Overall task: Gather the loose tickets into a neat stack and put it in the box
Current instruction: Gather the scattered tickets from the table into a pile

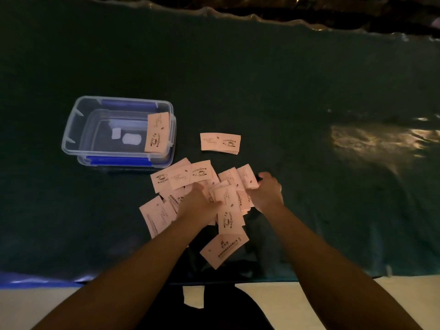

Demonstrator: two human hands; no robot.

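Your fingers (197,186) on the left hand (198,202) lie pressed down into the scattered pile of loose tickets (181,177), though whether they curl round any ticket you cannot tell from this angle. Your right hand (266,194) sits at the pile's right edge with its fingers bent around a few tickets there. The pile lies on the dark green counter (309,91), just in front of the clear plastic box (71,129). One ticket (157,133) leans inside the box against its right wall. A small neat stack (220,142) rests apart, to the right of the box.
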